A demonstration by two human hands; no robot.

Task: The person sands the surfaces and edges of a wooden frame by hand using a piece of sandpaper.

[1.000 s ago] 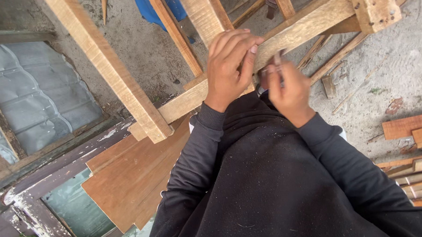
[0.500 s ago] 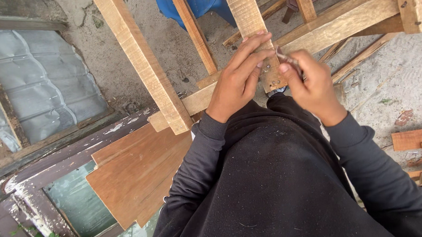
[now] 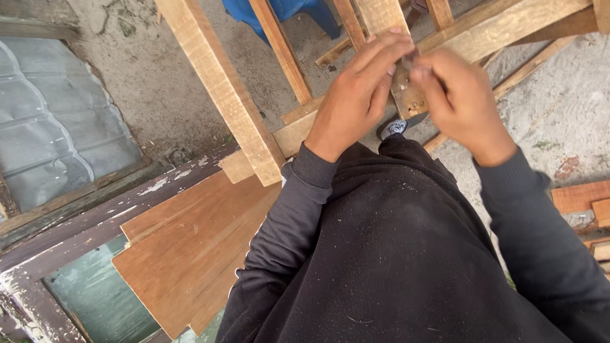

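Wooden frame (image 3: 502, 22) of pale battens across the upper view, over sandy ground (image 3: 573, 108). Left hand (image 3: 360, 95) resting on a batten, fingers stretched toward the right hand (image 3: 458, 95). Right fingertips pinched narrow on something tiny at the joint, too small to identify. Black sleeves below. Brown boards (image 3: 186, 257) at lower left beside a peeling window frame (image 3: 25, 296); blue chair (image 3: 292, 3) beyond.

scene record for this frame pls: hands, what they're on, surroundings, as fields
left hand: fingers pressed on wooden frame
right hand: fingertips pinched beside the left; any held item too small to tell
frame: pale slats, tilted over concrete ground
boards: brown planks lower left
offcuts: wood scraps right
behind: blue plastic chair
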